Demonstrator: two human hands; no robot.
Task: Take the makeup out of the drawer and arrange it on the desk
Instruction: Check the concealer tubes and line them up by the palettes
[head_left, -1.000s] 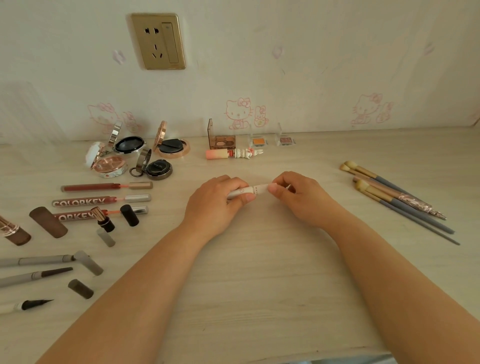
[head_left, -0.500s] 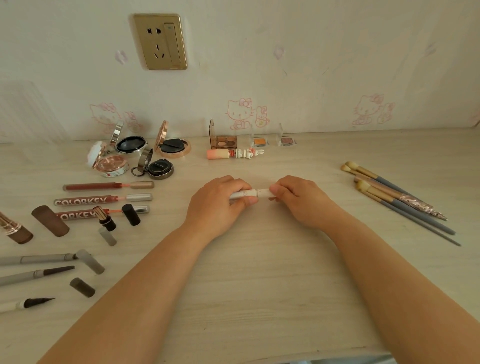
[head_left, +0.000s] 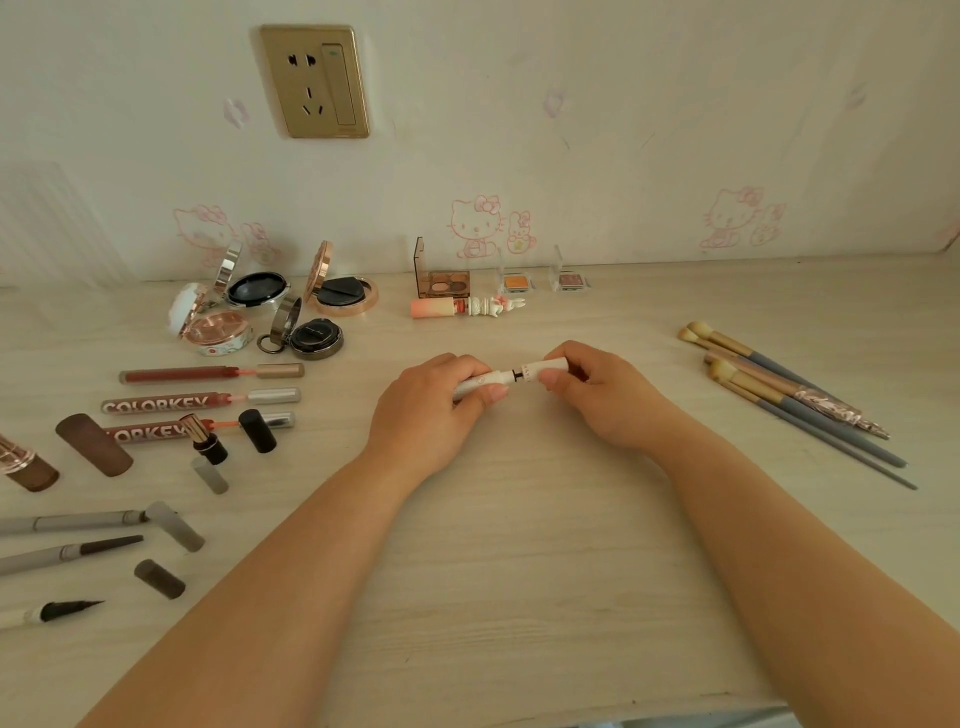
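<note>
Head view. White cosmetic pen (head_left: 485, 383): body gripped in curled fingers of left hand (head_left: 431, 410); its white cap (head_left: 543, 369) pinched by fingers of right hand (head_left: 605, 397), a dark neck showing between, above the bench (head_left: 519, 545). Left of the fingers: open compacts (head_left: 311, 335), lip glosses (head_left: 208, 397). Right: makeup brushes (head_left: 779, 395).

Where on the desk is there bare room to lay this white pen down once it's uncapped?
Bare desk lies between the forearms, below the left hand and right hand holding the white pen. Another free strip runs between the right hand and the brushes. The left side, around the lip glosses and compacts, is crowded.
</note>
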